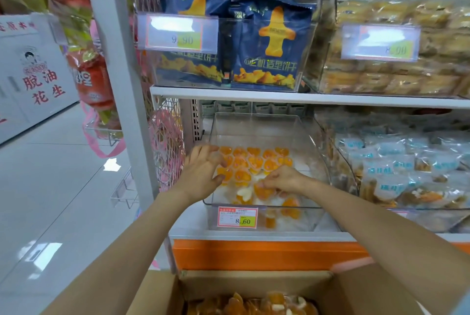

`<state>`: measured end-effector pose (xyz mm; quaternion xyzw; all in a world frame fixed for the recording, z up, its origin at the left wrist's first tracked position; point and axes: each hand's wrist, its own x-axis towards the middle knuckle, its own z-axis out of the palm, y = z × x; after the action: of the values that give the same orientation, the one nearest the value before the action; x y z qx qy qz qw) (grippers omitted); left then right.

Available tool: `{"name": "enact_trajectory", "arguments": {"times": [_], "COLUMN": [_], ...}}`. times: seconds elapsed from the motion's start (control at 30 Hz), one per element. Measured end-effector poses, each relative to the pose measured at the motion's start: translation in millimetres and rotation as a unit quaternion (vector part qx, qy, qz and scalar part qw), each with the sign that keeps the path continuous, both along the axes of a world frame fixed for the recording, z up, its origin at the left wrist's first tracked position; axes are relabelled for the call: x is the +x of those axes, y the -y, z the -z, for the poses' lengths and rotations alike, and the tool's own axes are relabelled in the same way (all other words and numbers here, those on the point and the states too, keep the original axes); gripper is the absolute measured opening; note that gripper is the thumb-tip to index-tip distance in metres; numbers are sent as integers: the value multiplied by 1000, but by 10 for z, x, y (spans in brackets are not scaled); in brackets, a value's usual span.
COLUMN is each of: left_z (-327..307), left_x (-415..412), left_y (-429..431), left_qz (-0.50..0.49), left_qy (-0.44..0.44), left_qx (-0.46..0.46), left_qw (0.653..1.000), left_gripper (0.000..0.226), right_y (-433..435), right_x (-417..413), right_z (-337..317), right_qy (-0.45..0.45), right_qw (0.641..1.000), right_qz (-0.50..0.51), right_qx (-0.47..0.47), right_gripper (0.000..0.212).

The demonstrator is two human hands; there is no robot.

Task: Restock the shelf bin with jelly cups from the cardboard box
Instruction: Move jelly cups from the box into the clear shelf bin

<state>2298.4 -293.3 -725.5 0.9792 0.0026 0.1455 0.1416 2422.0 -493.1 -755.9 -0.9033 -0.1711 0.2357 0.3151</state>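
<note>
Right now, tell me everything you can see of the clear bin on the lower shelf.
The bin is a clear plastic tub, open on top, with a tall back and lower front. It sits upright on the white shelf. A price tag reading 8.60 is on its front. Orange jelly cups cover only its floor. Both hands reach in: the left hand rests on cups, the right hand pinches one.

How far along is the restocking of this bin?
Done: a partial layer of jelly cups lies in the shelf bin. In hand: the left hand rests on them; the right hand pinches a jelly cup. Left: the cardboard box holds many more.
</note>
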Motion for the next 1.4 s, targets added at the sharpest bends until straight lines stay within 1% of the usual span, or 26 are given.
{"name": "enact_trajectory", "arguments": {"times": [0.07, 0.1, 0.17, 0.23, 0.3, 0.37, 0.43, 0.53, 0.63, 0.73, 0.77, 0.83, 0.87, 0.93, 1.0, 1.1, 1.13, 1.2, 1.27, 1.3, 1.33, 1.4], "left_z": [8, 11, 14, 11, 0, -6, -6, -14, -23, -46, -62, -91, -92, -39, 58, 165, 180, 196, 216, 228, 234, 240], "left_x": [4, 7, 8, 9, 0, -11, -14, -7, -5, -12, -4, 27, 49, 119, 215, 333, 361, 408, 448, 474, 489, 500], "left_y": [-16, -16, -13, -15, -8, 4, 22, 42, 51, 67, 85, 153, 204, 314, 392, 433, 442, 461, 474, 476, 480, 490], "left_qz": [8, 11, 14, 14, 12, 6, 0, -2, -4, 9, 24, 66, 81, 82, 50, -13, -27, -43, -55, -60, -63, -68], "left_qy": [-7, -9, -14, -17, -19, -17, -9, -5, -14, -5, 9, 21, 5, -59, -144, -272, -301, -332, -350, -356, -357, -350], "left_qx": [-6, -9, -13, -13, -11, 10, 50, 71, 68, 82, 78, 39, 19, -5, -12, -7, -8, -7, -5, -4, -2, 1], "left_qw": [1000, 1000, 1000, 1000, 1000, 1000, 999, 997, 998, 997, 997, 997, 997, 995, 988, 962, 953, 942, 935, 933, 932, 934], "left_gripper": [28, 28, 28, 28, 27, 27, 28, 30, 30, 29, 28, 24, 23, 23, 29, 47, 52, 60, 63, 64, 63, 60], "right_y": [-18, -23, -32, -45, -64, -93, -117, -97, -45, -31, -43, -72, -88, -116, -131, -94, -69, -26, -24, -38, -60, -114], "right_x": [40, 61, 91, 108, 109, 113, 120, 114, 99, 73, 65, 70, 71, 83, 65, 24, 5, -30, -50, -46, -29, 15], "right_z": [-5, -2, 6, -9, -32, -9, 34, 59, 45, 31, 18, 2, 5, 33, 51, 61, 53, 23, -15, -17, 0, 44], "right_qy": [-55, -74, -70, -29, 6, 37, 78, 102, 121, 194, 218, 257, 270, 285, 273, 253, 245, 218, 169, 148, 120, 50], "right_qw": [997, 995, 994, 995, 996, 994, 994, 995, 992, 980, 975, 963, 958, 951, 955, 960, 961, 959, 957, 962, 972, 986], "right_qz": [56, 71, 85, 78, 46, -3, -12, 14, 8, -31, -40, -73, -87, -94, -78, -45, -17, 34, 55, 66, 83, 127], "right_qx": [19, 14, -15, -50, -79, -101, -73, 13, 25, 11, 12, -14, -40, -74, -87, -112, -125, -181, -227, -218, -186, -94], "right_gripper": [27, 25, 25, 19, 17, 30, 35, 29, 30, 27, 28, 29, 31, 33, 34, 30, 29, 35, 38, 37, 36, 34]}}
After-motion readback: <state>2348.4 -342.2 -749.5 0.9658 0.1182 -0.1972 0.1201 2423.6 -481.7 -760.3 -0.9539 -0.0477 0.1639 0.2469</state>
